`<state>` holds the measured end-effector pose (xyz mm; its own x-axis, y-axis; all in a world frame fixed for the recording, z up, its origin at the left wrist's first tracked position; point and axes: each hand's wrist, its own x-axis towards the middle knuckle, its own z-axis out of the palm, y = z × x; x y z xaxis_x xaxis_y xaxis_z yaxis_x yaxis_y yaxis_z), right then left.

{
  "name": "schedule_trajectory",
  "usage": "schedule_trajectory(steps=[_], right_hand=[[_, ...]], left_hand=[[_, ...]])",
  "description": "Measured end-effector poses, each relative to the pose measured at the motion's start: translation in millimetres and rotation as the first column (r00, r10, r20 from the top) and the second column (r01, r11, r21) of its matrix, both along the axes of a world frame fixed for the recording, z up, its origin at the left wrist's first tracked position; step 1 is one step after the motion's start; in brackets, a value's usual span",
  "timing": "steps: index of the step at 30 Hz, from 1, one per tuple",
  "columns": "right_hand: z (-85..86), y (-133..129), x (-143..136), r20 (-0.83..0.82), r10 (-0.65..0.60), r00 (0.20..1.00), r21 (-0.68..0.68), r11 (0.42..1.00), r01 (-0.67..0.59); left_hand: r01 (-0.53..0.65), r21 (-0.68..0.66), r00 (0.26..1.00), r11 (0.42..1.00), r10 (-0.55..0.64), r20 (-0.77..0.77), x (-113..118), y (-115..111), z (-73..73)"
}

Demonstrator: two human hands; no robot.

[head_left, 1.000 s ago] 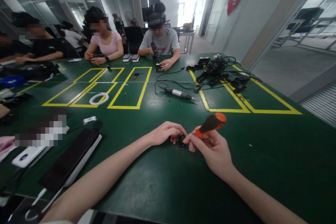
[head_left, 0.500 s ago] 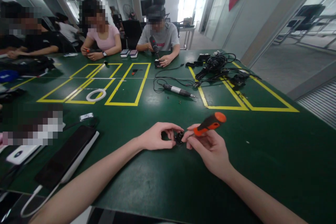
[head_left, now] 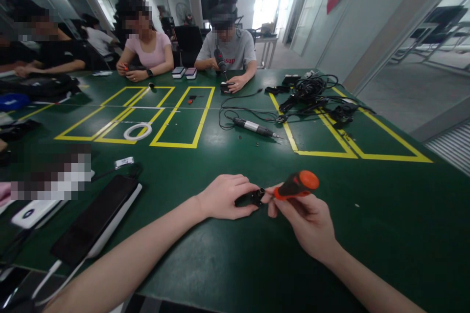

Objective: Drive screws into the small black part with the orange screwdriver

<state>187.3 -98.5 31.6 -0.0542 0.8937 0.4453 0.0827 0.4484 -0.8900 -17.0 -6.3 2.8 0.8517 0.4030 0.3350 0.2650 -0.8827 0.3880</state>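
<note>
Left hand (head_left: 225, 198) curls thumb and fingers around small black cylindrical part (head_left: 258, 196), low over green tabletop (head_left: 220, 264); right hand (head_left: 312, 222) grips black-and-orange-handled screwdriver (head_left: 296, 185), fingers closed; part not yet released; fastening done or left, cannot tell.

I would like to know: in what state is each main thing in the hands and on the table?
Screwdriver, gripped in the right hand, orange handle end raised.
Small black part, held in the left hand.
Pen-shaped tool, lying down, not held.
White ring, lying flat.
Black cables, tangled in a heap.
Dark-topped device, lying down, white cable attached.
</note>
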Motion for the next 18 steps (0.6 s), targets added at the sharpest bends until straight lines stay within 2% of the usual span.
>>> schedule_trajectory(steps=[4,7,9,11,13,16,18], right_hand=[[-4.0,-3,1,-0.064,0.013,0.998,0.012,1.0,-0.012],[-3.7,-2,3,-0.003,-0.02,1.0,0.032,0.999,0.02],[-1.9,-1,3,0.024,-0.052,0.998,0.026,0.998,0.051],[-0.1,-1,3,0.038,-0.07,0.997,0.013,0.997,0.07],[0.4,-1,3,0.038,-0.064,0.997,0.001,0.998,0.064],[-1.4,-2,3,-0.017,-0.042,0.999,-0.009,0.999,0.042],[-3.6,-2,2,-0.058,-0.037,0.998,-0.009,0.999,0.037]], left_hand=[[-0.036,-0.06,0.996,0.998,0.031,-0.081,-1,-3,2.8],[-0.05,-0.245,0.991,0.968,0.018,-0.13,-4,-3,7.9],[-0.04,-0.437,0.993,0.899,-0.012,-0.116,-10,1,12.1],[0.016,-0.608,0.993,0.794,-0.082,-0.08,-18,8,16.0],[0.042,-0.701,0.99,0.712,-0.127,-0.069,-25,15,18.4],[0.011,-0.737,0.995,0.675,-0.077,-0.056,-30,21,18.7],[0.006,-0.721,0.995,0.693,-0.074,-0.063,-29,21,17.2]])
